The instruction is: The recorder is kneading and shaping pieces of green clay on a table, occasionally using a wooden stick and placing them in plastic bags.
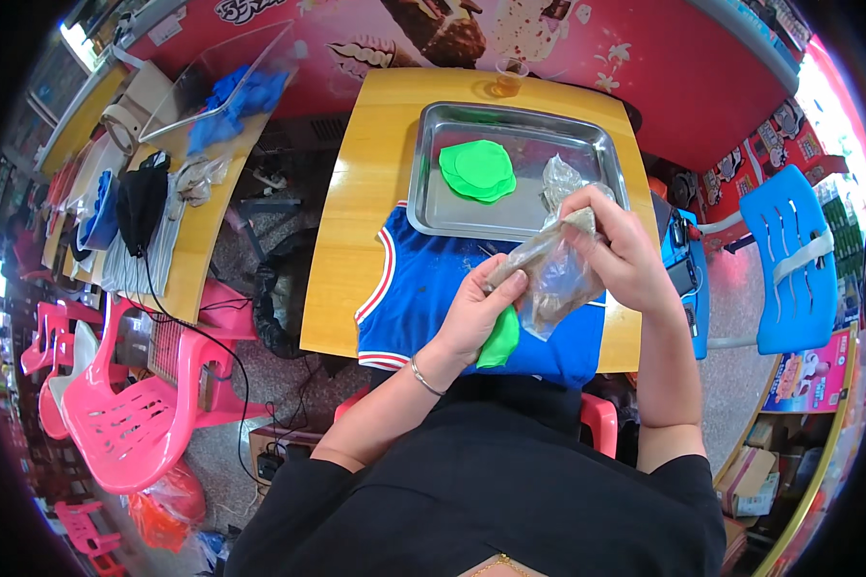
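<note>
Both hands are closed on a clear plastic bag (560, 288) with something greyish-brown inside, above the table's near edge. My left hand (473, 315), with a bracelet at its wrist, pinches the bag's left side. A bright green, flat, thin piece (498, 342) hangs below that hand; whether its fingers grip it is hidden. My right hand (627, 248) grips the bag's upper right part. Just beyond, a metal tray (471, 222) holds a stack of round green pieces (478, 171) and a crumpled clear bag (560, 179) beside my right hand.
A blue sleeveless jersey (412, 300) with red and white trim lies under my hands on the yellow wooden table (342, 264). A cup of amber liquid (510, 79) stands at the far edge. Pink plastic chairs (135, 423) are at left, a blue chair (789, 260) at right.
</note>
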Available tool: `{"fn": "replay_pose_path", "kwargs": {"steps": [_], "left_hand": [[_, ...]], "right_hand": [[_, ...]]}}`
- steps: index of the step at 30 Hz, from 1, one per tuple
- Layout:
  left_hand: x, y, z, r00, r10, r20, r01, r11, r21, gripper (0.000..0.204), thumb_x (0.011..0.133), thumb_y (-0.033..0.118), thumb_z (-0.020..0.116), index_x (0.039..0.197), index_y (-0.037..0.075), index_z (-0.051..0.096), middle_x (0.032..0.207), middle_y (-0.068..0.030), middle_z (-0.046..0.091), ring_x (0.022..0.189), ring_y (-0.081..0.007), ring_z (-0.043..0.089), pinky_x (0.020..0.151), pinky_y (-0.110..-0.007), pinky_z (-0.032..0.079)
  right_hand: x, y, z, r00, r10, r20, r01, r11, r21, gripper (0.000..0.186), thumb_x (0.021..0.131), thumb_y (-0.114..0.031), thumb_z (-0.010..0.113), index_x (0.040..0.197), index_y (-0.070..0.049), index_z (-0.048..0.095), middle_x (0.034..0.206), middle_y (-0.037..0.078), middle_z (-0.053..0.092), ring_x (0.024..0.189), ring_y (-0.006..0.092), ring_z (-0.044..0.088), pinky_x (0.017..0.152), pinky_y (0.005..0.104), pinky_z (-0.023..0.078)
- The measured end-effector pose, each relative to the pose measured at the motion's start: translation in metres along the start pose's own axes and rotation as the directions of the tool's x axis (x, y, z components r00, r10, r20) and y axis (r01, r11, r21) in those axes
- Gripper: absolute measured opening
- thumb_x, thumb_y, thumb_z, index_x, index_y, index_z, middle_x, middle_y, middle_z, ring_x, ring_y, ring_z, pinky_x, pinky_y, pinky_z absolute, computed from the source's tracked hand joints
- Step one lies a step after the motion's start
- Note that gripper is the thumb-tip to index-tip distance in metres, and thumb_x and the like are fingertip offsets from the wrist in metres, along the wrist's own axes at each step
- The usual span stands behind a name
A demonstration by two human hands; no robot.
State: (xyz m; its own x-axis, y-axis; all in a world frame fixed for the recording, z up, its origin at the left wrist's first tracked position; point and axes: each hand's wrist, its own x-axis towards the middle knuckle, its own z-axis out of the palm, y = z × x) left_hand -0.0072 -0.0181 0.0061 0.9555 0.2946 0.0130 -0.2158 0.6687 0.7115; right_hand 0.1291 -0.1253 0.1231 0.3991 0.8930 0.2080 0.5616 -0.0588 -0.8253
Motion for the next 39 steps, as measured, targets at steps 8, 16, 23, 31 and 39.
{"fn": "replay_pose_path", "kwargs": {"steps": [8,16,23,31,39], "left_hand": [[-0.002,-0.002,0.007,0.995,-0.078,-0.062,0.073,0.994,-0.079,0.029,0.091,0.02,0.056,0.116,0.005,0.053,0.108,-0.0021,0.059,0.094,-0.0091,0.055,0.081,-0.025,0.047],[-0.001,0.015,0.008,1.0,0.005,0.026,-0.011,0.966,0.257,0.014,0.088,0.013,0.06,0.097,0.004,0.057,0.088,0.0005,0.061,0.08,-0.0052,0.055,0.075,-0.022,0.044],[0.002,0.023,-0.003,0.995,-0.007,-0.097,0.026,0.979,0.201,0.029,0.084,0.019,0.066,0.104,0.003,0.053,0.092,-0.0019,0.055,0.081,-0.0065,0.053,0.073,-0.021,0.044],[-0.003,0.015,-0.015,0.983,-0.07,-0.168,0.068,0.998,-0.017,0.012,0.09,0.017,0.058,0.094,0.008,0.051,0.087,-0.0009,0.058,0.082,-0.0089,0.057,0.073,-0.026,0.048],[0.0,0.01,-0.005,0.97,0.051,-0.239,-0.053,0.999,-0.004,0.011,0.093,0.019,0.053,0.097,0.01,0.049,0.088,-0.0003,0.058,0.082,-0.0096,0.058,0.072,-0.028,0.05]], "right_hand": [[-0.01,0.018,0.007,0.991,0.132,-0.012,-0.121,0.942,0.312,0.015,0.083,-0.009,0.06,0.093,-0.005,0.05,0.07,-0.002,0.051,0.064,0.0061,0.048,0.055,0.0218,0.038],[-0.027,0.036,0.018,0.93,0.148,0.336,-0.206,0.968,0.143,0.043,0.064,-0.022,0.081,0.094,-0.005,0.057,0.076,0.004,0.061,0.071,0.0094,0.056,0.065,0.0264,0.045],[-0.042,0.051,0.023,0.907,0.375,0.193,-0.421,0.824,0.379,0.027,0.087,-0.02,0.061,0.106,-0.003,0.055,0.08,0.005,0.064,0.069,0.0104,0.059,0.061,0.0234,0.046],[-0.059,0.047,0.025,0.914,0.389,0.115,-0.369,0.678,0.636,0.035,0.085,-0.013,0.064,0.113,0.0,0.048,0.099,0.011,0.061,0.081,0.0126,0.061,0.068,0.0242,0.048],[-0.062,0.04,0.033,0.952,0.231,-0.202,-0.137,0.91,0.392,0.028,0.076,-0.005,0.071,0.099,-0.002,0.055,0.087,0.002,0.06,0.078,0.0078,0.054,0.071,0.0236,0.045]]}}
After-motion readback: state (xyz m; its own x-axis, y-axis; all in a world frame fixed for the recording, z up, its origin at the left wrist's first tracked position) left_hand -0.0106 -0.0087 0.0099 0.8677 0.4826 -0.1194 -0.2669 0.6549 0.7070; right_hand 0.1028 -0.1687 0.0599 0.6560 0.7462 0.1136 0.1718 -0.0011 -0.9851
